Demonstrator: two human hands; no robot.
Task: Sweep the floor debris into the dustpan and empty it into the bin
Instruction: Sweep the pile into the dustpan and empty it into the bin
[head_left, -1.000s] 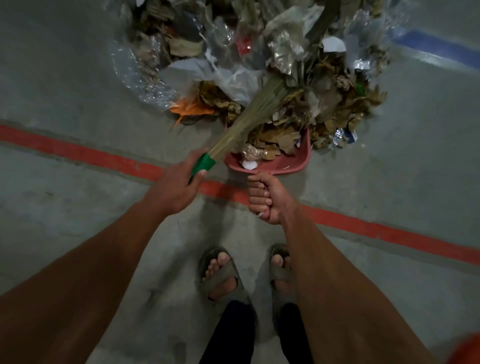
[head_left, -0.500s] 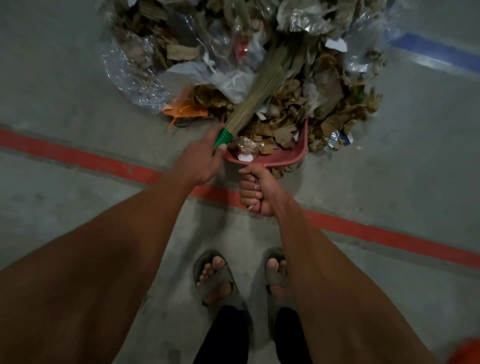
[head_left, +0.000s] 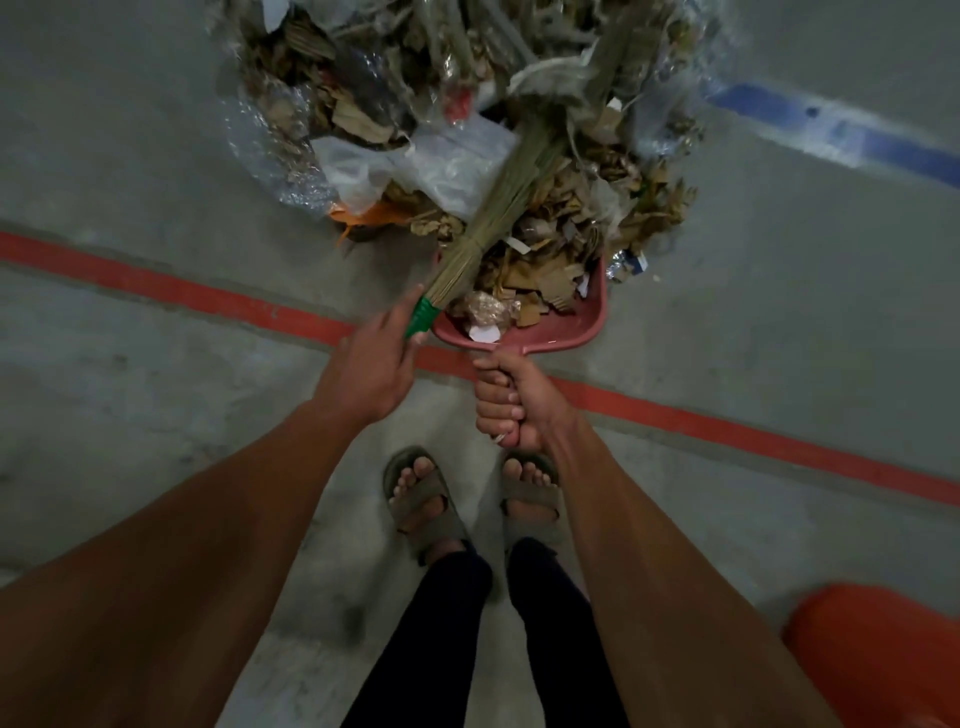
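Note:
A heap of debris, dry leaves, cardboard scraps and clear plastic, lies on the grey floor ahead of me. A pink dustpan sits at its near edge, holding leaves and paper scraps. My right hand grips the dustpan's handle. My left hand holds the green handle end of a straw broom, whose bristles reach up and right into the heap above the pan.
A red line crosses the floor under the pan and a blue line runs at the upper right. My sandalled feet stand just behind the hands. An orange object fills the lower right corner.
The broom's bristles have been drawn through the heap toward the pan and back out again. More leaves and scraps now lie in the dustpan. My right hand has kept its hold on the handle.

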